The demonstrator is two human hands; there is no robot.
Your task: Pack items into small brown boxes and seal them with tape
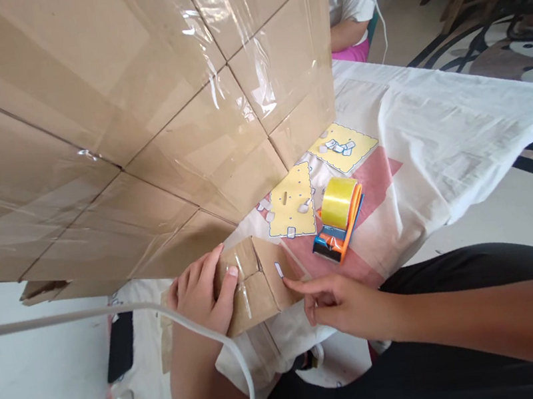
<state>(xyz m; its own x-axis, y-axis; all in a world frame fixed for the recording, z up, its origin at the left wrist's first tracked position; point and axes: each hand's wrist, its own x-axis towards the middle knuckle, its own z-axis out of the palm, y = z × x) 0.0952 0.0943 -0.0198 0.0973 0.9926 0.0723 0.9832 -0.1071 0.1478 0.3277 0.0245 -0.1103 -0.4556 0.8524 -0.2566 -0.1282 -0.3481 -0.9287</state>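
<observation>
A small cardboard box [256,299] with clear tape over its top seam sits at the table's near edge. My left hand [205,290] grips it from the left, thumb on the top and fingers over the far side. On the box's right face is a small white sticker [278,270]. The index fingertip of my right hand [336,300] is stretched out to that face, just at the sticker's lower end; its other fingers are loosely curled and hold nothing. Right of the box lies an orange and blue tape dispenser [335,219] with a yellowish roll.
Stacked taped cartons [208,148] rise like a wall behind the box. Two yellow sheets [292,202] with small white pieces lie on the white tablecloth [417,128]. A white cable [179,318] loops across my left forearm. A black phone-like object [120,346] lies left. Another person [357,3] sits beyond.
</observation>
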